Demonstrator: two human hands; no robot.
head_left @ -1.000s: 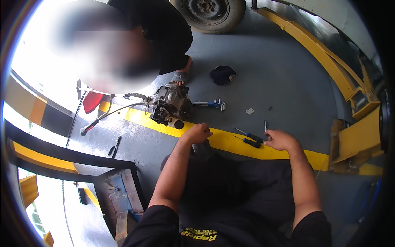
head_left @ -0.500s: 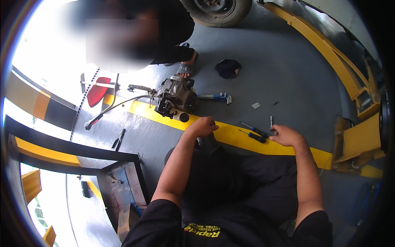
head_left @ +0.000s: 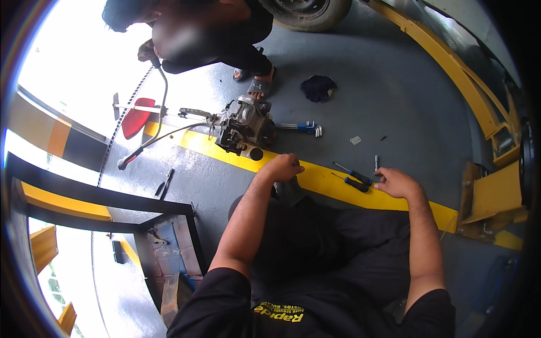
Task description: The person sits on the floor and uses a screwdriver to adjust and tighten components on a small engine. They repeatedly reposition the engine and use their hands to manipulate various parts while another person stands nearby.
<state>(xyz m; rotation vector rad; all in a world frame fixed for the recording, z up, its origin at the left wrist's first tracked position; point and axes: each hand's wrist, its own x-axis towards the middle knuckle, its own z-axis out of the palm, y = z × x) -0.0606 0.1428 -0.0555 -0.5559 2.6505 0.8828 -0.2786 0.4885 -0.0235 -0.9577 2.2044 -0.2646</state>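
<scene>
Near my knee, my left hand [head_left: 284, 168] is curled closed, its palm side hidden, with nothing seen sticking out of it. Just beyond it lies a brush cutter engine [head_left: 245, 125], with a long shaft, bent handlebars and a red guard [head_left: 137, 118] stretching to the left. My right hand [head_left: 396, 183] is low over the floor with thumb and index finger curled. A slim silver socket tool [head_left: 376, 162] projects from its fingertips. Beside those fingers, two blue-and-black screwdrivers [head_left: 356, 184] lie on the yellow floor stripe [head_left: 321, 181].
Across the engine, another person [head_left: 220, 39] bends over with a hand at the handlebar. A hex key set [head_left: 309, 129], white plate [head_left: 355, 140] and dark cloth [head_left: 318, 88] lie on the floor. Pliers [head_left: 165, 184] lie left, near a black frame [head_left: 112, 225]. A yellow lift arm [head_left: 451, 73] curves along the right.
The view has shifted slightly, so floor things sit a little further right and higher. My hands keep their places. The other person's hand at the handlebar now shows; it was blurred out before.
</scene>
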